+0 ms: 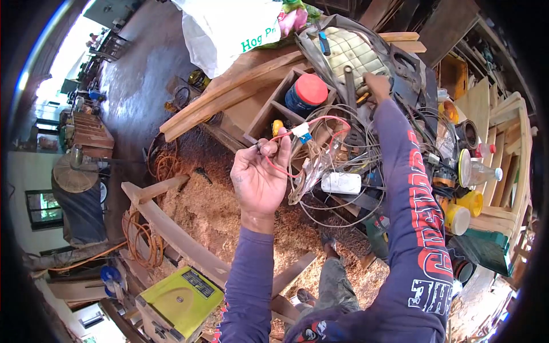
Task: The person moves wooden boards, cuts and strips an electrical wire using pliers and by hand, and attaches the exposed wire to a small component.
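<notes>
Two hands show: one left hand [260, 180] and one right hand [377, 87]. There is one red-lidded jar [309, 91], one white plastic box [341, 183], one blue connector [306, 138] and one lime-green machine [182, 297]; the red wires [329, 117] resist counting.

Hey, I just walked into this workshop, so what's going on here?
Someone is working with both bare hands. Their left hand holds up a red wire, which has a small white and blue piece on it. Their right hand is at a quilted bag; whether it grips anything is hard to tell. A white box and a red-lidded jar sit nearby.
</notes>
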The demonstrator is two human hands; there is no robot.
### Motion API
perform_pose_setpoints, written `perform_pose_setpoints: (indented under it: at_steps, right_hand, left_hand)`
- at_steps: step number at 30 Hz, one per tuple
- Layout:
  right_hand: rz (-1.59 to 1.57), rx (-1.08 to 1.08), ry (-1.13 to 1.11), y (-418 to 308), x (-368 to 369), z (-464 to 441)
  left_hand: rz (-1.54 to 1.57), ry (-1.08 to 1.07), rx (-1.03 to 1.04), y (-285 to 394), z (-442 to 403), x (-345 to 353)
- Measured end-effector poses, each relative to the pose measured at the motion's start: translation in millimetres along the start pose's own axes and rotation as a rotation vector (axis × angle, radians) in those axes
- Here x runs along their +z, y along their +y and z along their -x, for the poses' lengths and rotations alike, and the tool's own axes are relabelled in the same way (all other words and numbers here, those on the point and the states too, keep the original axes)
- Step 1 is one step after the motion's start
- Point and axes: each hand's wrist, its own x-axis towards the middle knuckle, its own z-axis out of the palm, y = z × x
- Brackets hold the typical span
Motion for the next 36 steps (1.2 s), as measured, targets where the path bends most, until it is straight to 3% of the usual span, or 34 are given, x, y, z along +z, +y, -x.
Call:
perform_pose_setpoints:
  at_steps: [2, 3, 5, 6, 9, 12, 13, 15, 16, 18, 20, 22, 26, 31, 35, 36]
  right_hand:
    - [-0.16, 0.011, 0.333, 7, -8, 6]
    - [-0.156, 0.009, 0.338, 11, -16, 6]
    - [-0.355, -0.455, 0.664, 20, -44, 9]
    - [-0.302, -0.661, 0.846, 4, -71, 32]
    - [-0.266, -0.756, 0.858, -8, -135, 67]
    - [-0.426, -0.789, 0.603, 21, -181, 92]
    - [-0.81, -0.504, 0.023, 36, -193, 112]
    - [-1.056, -0.078, -0.449, 33, -207, 202]
    - [-0.972, 0.006, -0.338, 17, -205, 263]
    - [-0.698, -0.003, -0.571, 42, -205, 311]
    - [-0.871, 0.113, -0.656, 43, -201, 365]
    - [-0.831, 0.082, -0.759, 52, -200, 383]
    - [-0.915, -0.115, -0.763, 67, -186, 378]
    - [-1.017, -0.036, -0.738, 61, -189, 356]
    - [-1.071, -0.132, -0.675, 59, -190, 337]
    - [-0.936, -0.164, -0.648, 59, -193, 334]
  left_hand:
    - [-0.021, -0.012, -0.008, 3, 0, 1]
    - [-0.015, -0.015, -0.01, 4, 0, 3]
    - [-0.017, -0.006, -0.022, 5, 1, 7]
    - [-0.008, -0.006, -0.034, 4, 1, 6]
    - [0.002, -0.049, -0.038, -4, -4, 3]
    - [0.04, -0.067, -0.081, -19, -11, 4]
    - [0.048, -0.067, -0.095, -25, -14, 6]
    - [0.052, -0.078, -0.15, -38, -19, 9]
    - [0.045, -0.094, -0.18, -44, -22, 10]
    - [-0.017, -0.104, -0.182, -55, -27, 11]
    - [-0.06, -0.04, -0.213, -68, -28, 10]
    - [-0.037, -0.034, -0.259, -80, -29, 6]
    - [-0.106, -0.028, -0.241, -101, -27, -5]
    - [-0.188, -0.047, -0.264, -113, -21, -11]
    - [-0.193, 0.0, -0.298, -113, -15, -15]
    - [-0.167, -0.002, -0.334, -112, -15, -16]
